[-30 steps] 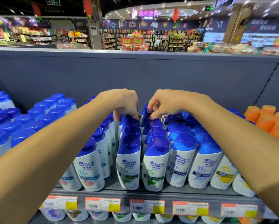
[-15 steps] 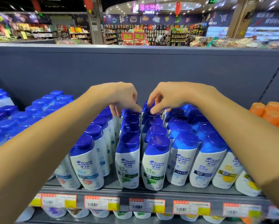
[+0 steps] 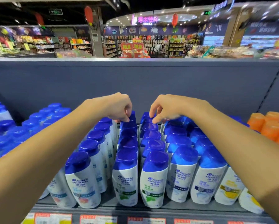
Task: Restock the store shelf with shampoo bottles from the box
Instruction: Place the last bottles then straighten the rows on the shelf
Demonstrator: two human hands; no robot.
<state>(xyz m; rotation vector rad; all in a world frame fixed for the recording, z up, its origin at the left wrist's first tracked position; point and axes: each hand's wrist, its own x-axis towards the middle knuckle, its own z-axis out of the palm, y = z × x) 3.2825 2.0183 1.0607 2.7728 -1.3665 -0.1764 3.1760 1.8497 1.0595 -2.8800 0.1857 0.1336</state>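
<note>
My left hand and right hand have drawn apart, fingertips pinching rear caps of the two centre-frame rows of shampoo bottles. Rows look full; box not in view.

The rearmost bottle caps are partly hidden beneath both grips. The price tags, well below the grips, are cut off by the bottom edge, and their print cannot be read.

both hands, left hand and right hand, are pinching blue caps on the back shampoo bottles near the shelf's rear wall
</note>
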